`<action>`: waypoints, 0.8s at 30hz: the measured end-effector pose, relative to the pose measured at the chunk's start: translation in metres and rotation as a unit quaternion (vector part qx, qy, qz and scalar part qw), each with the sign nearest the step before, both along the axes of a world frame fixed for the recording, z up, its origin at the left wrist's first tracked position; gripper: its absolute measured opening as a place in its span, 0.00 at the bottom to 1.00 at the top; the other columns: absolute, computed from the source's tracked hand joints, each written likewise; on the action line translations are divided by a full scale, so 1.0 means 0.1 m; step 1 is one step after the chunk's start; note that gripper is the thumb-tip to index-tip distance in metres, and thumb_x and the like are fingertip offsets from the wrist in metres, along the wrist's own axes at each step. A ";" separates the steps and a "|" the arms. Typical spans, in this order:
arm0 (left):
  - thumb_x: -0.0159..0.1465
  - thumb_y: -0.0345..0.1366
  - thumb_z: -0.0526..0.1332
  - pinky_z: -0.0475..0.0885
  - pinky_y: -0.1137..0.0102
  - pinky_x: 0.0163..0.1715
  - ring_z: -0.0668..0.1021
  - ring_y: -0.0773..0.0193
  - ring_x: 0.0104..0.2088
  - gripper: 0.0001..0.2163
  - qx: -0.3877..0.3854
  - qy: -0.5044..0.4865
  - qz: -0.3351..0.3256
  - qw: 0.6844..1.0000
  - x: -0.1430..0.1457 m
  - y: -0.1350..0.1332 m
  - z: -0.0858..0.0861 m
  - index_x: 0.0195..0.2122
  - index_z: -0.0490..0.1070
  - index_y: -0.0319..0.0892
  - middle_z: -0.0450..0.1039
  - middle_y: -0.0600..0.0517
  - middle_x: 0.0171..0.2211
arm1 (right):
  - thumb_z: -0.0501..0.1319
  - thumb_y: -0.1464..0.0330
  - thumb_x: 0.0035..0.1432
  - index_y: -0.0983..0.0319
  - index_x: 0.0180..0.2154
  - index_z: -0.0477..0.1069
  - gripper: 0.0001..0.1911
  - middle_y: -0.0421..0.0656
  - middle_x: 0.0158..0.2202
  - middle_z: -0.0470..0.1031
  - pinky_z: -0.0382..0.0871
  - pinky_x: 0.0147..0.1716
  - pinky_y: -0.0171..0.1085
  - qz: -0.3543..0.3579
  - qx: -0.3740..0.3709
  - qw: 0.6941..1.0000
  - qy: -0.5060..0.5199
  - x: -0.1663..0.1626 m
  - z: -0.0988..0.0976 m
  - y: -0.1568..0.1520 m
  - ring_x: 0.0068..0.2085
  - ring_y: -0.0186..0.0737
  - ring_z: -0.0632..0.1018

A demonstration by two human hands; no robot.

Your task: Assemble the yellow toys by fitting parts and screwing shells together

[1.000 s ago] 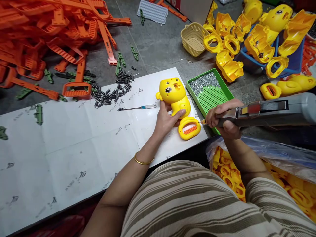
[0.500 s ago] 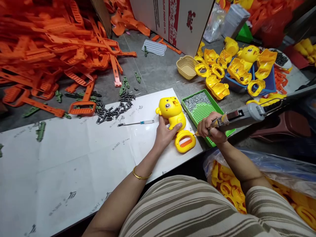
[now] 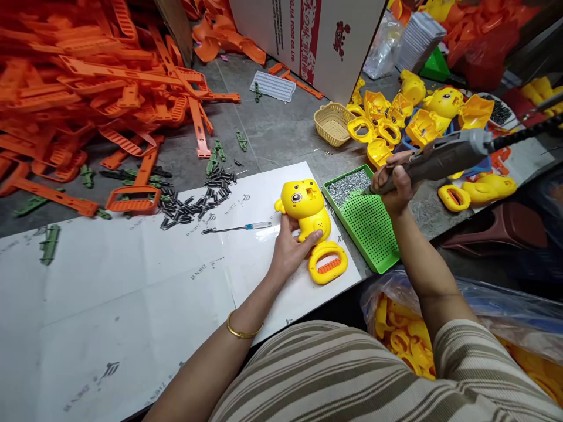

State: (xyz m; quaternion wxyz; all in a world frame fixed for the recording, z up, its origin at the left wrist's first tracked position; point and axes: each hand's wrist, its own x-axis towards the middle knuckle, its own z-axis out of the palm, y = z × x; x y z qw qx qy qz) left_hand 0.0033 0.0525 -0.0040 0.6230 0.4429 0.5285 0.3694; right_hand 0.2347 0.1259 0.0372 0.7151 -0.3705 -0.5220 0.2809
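A yellow plastic animal-shaped toy (image 3: 302, 200) with a ring handle and an orange grip piece lies on the white sheet (image 3: 145, 305). My left hand (image 3: 291, 249) is closed around its body, thumb on top. In my right hand (image 3: 398, 184) is a grey electric screwdriver (image 3: 446, 157), its tip over the small screws (image 3: 349, 184) in the green perforated tray (image 3: 373, 231). Whether a screw sits on the tip is too small to tell. A thin screwdriver with a blue-and-clear handle (image 3: 259, 225) rests on the sheet left of the toy.
Orange plastic parts (image 3: 88, 88) are heaped at the left, with black springs or pins (image 3: 193, 205) and green pieces (image 3: 50, 243) near them. A beige basket (image 3: 333, 124), yellow toy shells (image 3: 422, 126) and a carton (image 3: 303, 41) stand behind. A bag of yellow parts (image 3: 402, 334) is below the edge.
My right hand has lifted the electric screwdriver away from the toy's handle and up over the screws in the green tray. My left hand keeps its hold on the toy.
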 end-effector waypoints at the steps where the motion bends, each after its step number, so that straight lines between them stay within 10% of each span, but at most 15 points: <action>1: 0.53 0.47 0.72 0.82 0.62 0.41 0.77 0.48 0.56 0.34 -0.004 -0.004 -0.001 1.000 0.00 0.00 0.01 0.55 0.56 0.45 0.69 0.41 0.56 | 0.65 0.46 0.52 0.55 0.33 0.65 0.21 0.29 0.15 0.55 0.55 0.13 0.32 -0.005 -0.003 1.000 -0.005 0.01 -0.04 0.06 0.13 0.29 0.59; 24: 0.52 0.48 0.73 0.79 0.70 0.24 0.82 0.53 0.42 0.36 -0.029 -0.008 0.003 1.000 0.00 0.00 0.06 0.57 0.58 0.45 0.68 0.40 0.58 | 0.67 0.52 0.54 0.54 0.34 0.68 0.16 0.30 0.15 0.58 0.58 0.14 0.33 0.019 0.044 0.999 -0.003 -0.06 0.03 0.05 0.13 0.30 0.60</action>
